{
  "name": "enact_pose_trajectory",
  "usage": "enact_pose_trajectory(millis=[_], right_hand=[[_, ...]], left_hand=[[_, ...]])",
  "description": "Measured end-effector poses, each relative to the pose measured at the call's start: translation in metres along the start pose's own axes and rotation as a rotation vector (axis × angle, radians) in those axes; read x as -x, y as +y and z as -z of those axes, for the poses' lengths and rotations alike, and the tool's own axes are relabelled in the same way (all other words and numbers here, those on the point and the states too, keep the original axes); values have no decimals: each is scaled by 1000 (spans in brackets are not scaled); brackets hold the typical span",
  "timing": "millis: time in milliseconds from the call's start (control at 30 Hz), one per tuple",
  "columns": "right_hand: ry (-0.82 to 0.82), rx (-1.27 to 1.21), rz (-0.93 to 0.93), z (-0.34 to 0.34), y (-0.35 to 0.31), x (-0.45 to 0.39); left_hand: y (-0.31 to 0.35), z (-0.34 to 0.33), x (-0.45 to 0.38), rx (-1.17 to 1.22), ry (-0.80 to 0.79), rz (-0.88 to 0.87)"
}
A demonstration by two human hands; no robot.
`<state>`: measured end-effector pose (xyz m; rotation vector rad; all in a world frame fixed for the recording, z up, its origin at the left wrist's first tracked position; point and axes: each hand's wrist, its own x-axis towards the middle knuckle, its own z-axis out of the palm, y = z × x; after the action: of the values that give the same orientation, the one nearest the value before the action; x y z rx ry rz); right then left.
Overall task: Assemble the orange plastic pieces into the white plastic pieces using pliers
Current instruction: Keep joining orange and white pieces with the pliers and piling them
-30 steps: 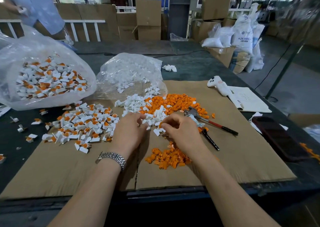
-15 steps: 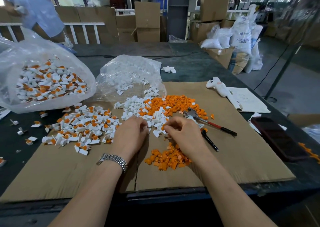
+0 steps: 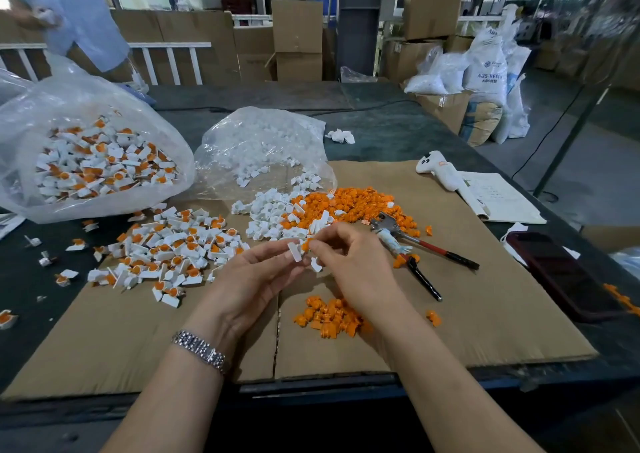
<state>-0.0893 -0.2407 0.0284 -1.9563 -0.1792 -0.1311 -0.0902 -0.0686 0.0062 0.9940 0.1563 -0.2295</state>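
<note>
At frame centre, left hand (image 3: 258,276) pinches one small white plastic piece (image 3: 295,251), long axis near upright; right hand (image 3: 353,262) pinches one orange plastic piece (image 3: 306,244) against it.

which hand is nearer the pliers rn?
Right. The right hand sits just left of the pliers on the cardboard; the left hand is farther left, beyond the right hand.

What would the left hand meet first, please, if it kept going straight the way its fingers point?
Most likely the right hand, fingertips nearly touching around the white piece that the left hand holds; depth is hard to judge.
</note>
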Motion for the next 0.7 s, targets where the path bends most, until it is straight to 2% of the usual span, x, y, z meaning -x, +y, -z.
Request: enact_pose_trajectory(millis=[367,467,567,700], right_hand=[[47,253,83,-13,2,6],[90,301,94,-19,0,8],[99,271,76,-24,0,9],[-18,81,35,-13,0,8]], left_hand=[[-8,5,0,15,-41,-58],[-11,3,1,-18,-28,-119],[-13,3,2,-52,-7,-183],[-11,6,2,20,-10,-160]])
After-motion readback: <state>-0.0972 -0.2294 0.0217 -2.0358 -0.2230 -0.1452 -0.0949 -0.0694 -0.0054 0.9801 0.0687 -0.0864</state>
